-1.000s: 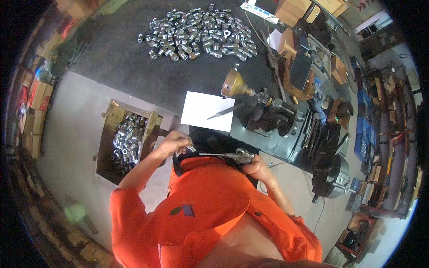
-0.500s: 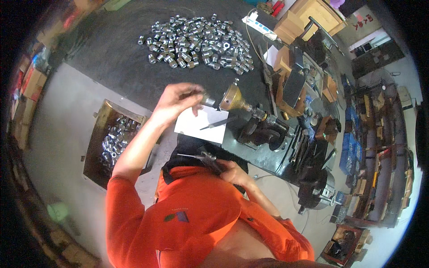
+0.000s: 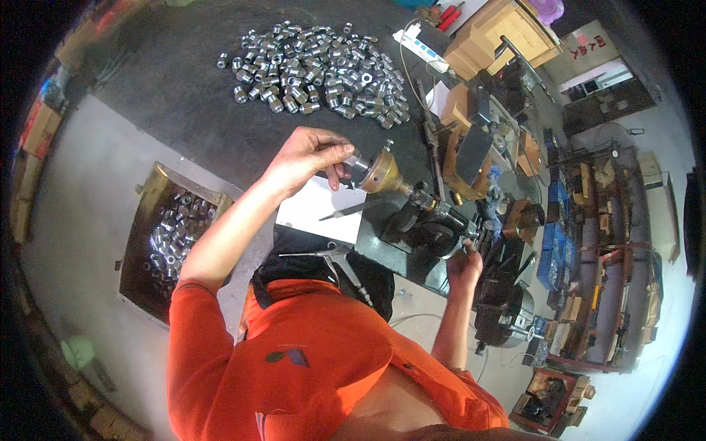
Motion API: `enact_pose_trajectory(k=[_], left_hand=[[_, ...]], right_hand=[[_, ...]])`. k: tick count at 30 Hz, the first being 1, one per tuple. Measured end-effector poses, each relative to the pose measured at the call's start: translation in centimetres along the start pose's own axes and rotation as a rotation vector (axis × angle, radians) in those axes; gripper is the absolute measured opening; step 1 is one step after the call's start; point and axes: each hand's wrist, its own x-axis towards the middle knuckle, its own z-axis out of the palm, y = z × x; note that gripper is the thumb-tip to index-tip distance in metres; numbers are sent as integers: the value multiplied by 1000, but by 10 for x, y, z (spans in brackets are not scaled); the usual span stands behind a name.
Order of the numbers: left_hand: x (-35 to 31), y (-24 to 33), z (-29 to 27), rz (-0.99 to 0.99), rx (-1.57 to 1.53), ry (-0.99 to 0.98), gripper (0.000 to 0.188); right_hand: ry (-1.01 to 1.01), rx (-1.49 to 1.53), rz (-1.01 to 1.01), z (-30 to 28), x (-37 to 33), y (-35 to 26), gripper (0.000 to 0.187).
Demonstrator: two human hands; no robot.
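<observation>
My left hand (image 3: pixel 312 158) pinches a shiny metal fitting (image 3: pixel 357 166) at the mouth of a brass-coloured, cone-shaped chuck (image 3: pixel 384 181). The chuck sits on a horizontal spindle (image 3: pixel 423 197) clamped in a dark vise (image 3: pixel 423 231). At the spindle's other end, my right hand (image 3: pixel 465 266) has its fingers closed on the rear end; the exact part is hidden. A silver air blow gun (image 3: pixel 340 263) lies on the black cloth over my lap. Under the chuck a white sheet (image 3: pixel 312 213) carries a dark pointed tool (image 3: pixel 342 212).
Many similar metal fittings (image 3: pixel 316 73) are heaped on the dark table (image 3: pixel 169 95). More lie in a wooden box (image 3: pixel 140 242) at the lower left. A power strip (image 3: pixel 421 48), cardboard boxes (image 3: pixel 471 51) and tools crowd the right side. Shelves (image 3: pixel 610 257) stand beyond.
My right hand has let go of the air blow gun on my lap and moved right to the spindle's rear end. My left hand has brought the fitting up to the chuck's mouth.
</observation>
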Motion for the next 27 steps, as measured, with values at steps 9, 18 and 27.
enact_pose_trajectory(k=[9, 18, 27], left_hand=[[9, 0, 4, 20, 98, 9, 33], [8, -5, 1, 59, 65, 24, 28], [4, 5, 4, 4, 135, -23, 29]], right_hand=[[-13, 164, -52, -32, 3, 24, 38], [355, -249, -311, -17, -12, -19, 40], [444, -193, -484, -45, 26, 8, 29]])
